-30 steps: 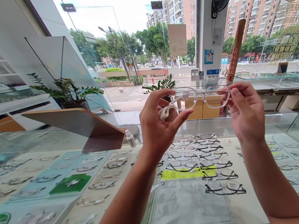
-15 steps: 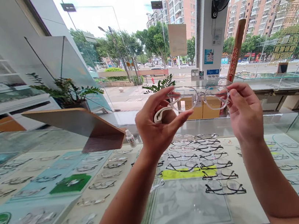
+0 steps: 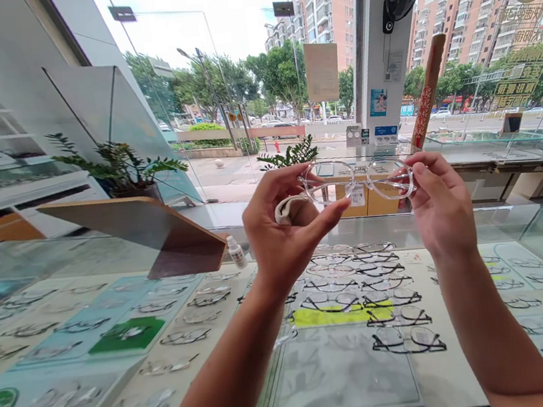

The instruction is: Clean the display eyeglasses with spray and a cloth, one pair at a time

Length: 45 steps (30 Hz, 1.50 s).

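Note:
Both my hands hold up a pair of clear-framed eyeglasses (image 3: pixel 360 169) above the glass counter. My left hand (image 3: pixel 282 225) has its fingers and thumb around the left side of the frame. Tucked in that same palm is a folded, pale cloth (image 3: pixel 288 209). My right hand (image 3: pixel 441 206) pinches the other end of the frame near the hinge, fingers curled. Through the lenses the background shows, with a small white tag (image 3: pixel 355 196) seen at the lower middle of the glasses.
Under the glass counter (image 3: pixel 346 371) lie rows of eyeglasses (image 3: pixel 398 317). A small white bottle (image 3: pixel 236 251) stands on top, beside a slanted brown board (image 3: pixel 138 229). A potted plant (image 3: pixel 127 166) is behind it. At the back right rises a wooden stick (image 3: pixel 430 93).
Both hands have shifted slightly left with the eyeglasses. The frame has tilted a little, and the tag shows more clearly. The grip of each hand is unchanged.

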Motion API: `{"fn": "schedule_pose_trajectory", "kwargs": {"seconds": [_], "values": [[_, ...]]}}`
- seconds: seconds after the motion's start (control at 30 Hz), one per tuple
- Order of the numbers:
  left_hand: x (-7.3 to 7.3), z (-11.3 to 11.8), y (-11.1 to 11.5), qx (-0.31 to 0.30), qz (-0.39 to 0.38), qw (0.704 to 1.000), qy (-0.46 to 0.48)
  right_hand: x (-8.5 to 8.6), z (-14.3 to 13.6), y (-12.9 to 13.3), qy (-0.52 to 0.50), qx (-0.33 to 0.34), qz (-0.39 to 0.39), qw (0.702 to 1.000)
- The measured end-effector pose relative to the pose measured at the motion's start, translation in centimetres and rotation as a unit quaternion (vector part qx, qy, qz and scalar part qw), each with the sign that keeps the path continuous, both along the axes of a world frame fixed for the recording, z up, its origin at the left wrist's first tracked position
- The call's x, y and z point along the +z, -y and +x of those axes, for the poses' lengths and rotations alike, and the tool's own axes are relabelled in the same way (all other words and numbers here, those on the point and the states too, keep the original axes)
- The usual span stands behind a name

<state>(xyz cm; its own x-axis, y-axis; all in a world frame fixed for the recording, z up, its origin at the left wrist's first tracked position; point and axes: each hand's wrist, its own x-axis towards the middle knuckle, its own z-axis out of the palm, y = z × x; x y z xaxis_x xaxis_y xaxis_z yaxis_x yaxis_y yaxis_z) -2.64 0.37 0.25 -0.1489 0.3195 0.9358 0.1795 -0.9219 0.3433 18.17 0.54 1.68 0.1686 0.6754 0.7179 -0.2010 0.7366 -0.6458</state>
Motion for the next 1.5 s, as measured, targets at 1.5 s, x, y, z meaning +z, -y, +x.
{"fn": "schedule_pose_trajectory", "kwargs": {"seconds": [1.5], "values": [[0.1,2.1,-0.4,-0.45,-0.493,0.744,0.034,-1.0,-0.9,0.4,0.147,0.005,0.132,0.98]]}}
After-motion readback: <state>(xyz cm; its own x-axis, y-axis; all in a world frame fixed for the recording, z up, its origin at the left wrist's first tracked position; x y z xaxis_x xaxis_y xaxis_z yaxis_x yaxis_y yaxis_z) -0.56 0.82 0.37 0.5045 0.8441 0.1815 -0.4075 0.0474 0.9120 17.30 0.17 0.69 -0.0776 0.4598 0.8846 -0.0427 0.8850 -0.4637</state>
